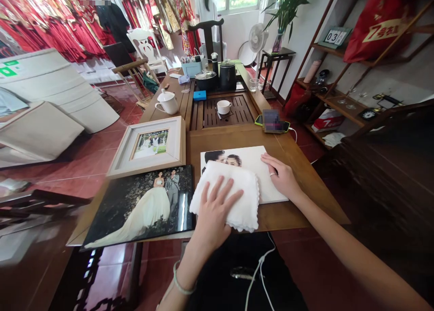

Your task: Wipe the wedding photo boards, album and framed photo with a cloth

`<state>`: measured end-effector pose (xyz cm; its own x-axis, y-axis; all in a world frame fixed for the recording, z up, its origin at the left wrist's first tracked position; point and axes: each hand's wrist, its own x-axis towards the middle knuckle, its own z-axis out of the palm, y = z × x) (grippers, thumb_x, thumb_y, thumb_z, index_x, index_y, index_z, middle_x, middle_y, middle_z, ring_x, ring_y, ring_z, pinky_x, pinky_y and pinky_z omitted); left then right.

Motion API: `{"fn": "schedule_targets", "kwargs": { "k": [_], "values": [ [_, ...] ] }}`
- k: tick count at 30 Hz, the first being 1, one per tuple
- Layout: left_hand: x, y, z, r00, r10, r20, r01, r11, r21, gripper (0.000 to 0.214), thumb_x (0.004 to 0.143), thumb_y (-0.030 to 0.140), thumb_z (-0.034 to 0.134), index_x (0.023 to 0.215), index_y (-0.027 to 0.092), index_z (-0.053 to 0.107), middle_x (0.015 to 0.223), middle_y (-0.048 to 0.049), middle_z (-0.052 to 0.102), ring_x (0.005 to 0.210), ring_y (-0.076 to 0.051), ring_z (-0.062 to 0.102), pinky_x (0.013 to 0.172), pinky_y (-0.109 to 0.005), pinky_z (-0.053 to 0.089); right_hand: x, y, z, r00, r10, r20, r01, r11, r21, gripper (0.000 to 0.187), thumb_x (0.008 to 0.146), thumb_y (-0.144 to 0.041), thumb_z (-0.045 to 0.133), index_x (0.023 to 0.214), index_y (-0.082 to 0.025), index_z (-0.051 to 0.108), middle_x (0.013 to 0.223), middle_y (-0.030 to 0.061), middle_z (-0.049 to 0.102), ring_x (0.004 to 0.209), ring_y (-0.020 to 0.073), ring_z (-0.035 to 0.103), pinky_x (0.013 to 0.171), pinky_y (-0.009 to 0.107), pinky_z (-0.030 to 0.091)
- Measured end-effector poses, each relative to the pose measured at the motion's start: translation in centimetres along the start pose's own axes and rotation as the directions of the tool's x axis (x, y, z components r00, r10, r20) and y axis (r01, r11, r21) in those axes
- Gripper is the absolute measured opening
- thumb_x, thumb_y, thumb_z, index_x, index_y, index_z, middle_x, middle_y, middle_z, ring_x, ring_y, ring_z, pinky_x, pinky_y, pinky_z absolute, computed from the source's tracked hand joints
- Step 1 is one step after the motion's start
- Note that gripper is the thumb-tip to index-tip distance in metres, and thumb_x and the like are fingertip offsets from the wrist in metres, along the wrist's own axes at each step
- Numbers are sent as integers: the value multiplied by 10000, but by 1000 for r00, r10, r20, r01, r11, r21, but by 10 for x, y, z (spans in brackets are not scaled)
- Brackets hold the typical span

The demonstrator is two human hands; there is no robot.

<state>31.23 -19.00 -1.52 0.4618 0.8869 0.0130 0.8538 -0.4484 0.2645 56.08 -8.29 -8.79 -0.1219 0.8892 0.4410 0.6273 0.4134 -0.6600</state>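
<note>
We see a white cloth (249,184), soft, folded into a thick pad with a scalloped edge, lying over the lower left of a white photo panel (273,191) at the near end of a wooden table (288,143). The panel is a flat, smooth rectangle; part of a printed couple shows above the cloth. Our left hand (214,216) lies palm down on the cloth, fingers spread and not closed around it. Our right hand (284,176) rests on the panel's right side; we cannot tell whether it grips the edge.

Just left lies a glossy, dark photo print (149,204) of a couple, one in a long pale gown. Beyond it, a deep, pale frame (182,141) holds a small wedding photo (151,144) inside a wide mat.

Farther up the table, a slatted dark wood tray (207,116) bears a round white cup (224,106), its contents too small to make out. Left of the tray stands a lidded white mug (168,103). Behind are a black kettle (227,76), a glass-lidded pot (205,81) and a light blue box (192,70) packed with small items. On a side stand, a vase (278,42) holds long-leaved stems.
</note>
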Motion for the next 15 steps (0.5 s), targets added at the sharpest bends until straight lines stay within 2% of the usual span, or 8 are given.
{"fn": "schedule_targets", "kwargs": {
  "k": [3,6,15],
  "values": [
    [11,0,2,1000,-14,-18,14,1000,8,879,594,22,519,1416,316,411,1583,5,254,1485,-250,80,1191,-544,42,0,0,0,1000,7,1,-7,1000,8,379,879,-141,418,1138,-214,684,1266,69,654,1246,211,559,1095,450,426],
    [29,-3,3,999,-25,-33,26,999,20,846,625,29,525,1412,317,413,1574,-3,279,1482,-257,102,1188,-552,51,-1,0,0,1000,9,4,-9,1000,6,382,880,-144,412,1142,-197,685,1263,86,654,1240,220,564,1095,461,424],
    [102,-6,12,992,-86,-92,92,993,72,709,717,89,572,1390,278,447,1550,-57,330,1463,-299,166,1172,-583,86,0,1,0,1000,11,-1,-11,1000,5,413,867,-130,401,1165,-209,677,1280,71,645,1243,221,561,1101,452,418]
  ]
}}
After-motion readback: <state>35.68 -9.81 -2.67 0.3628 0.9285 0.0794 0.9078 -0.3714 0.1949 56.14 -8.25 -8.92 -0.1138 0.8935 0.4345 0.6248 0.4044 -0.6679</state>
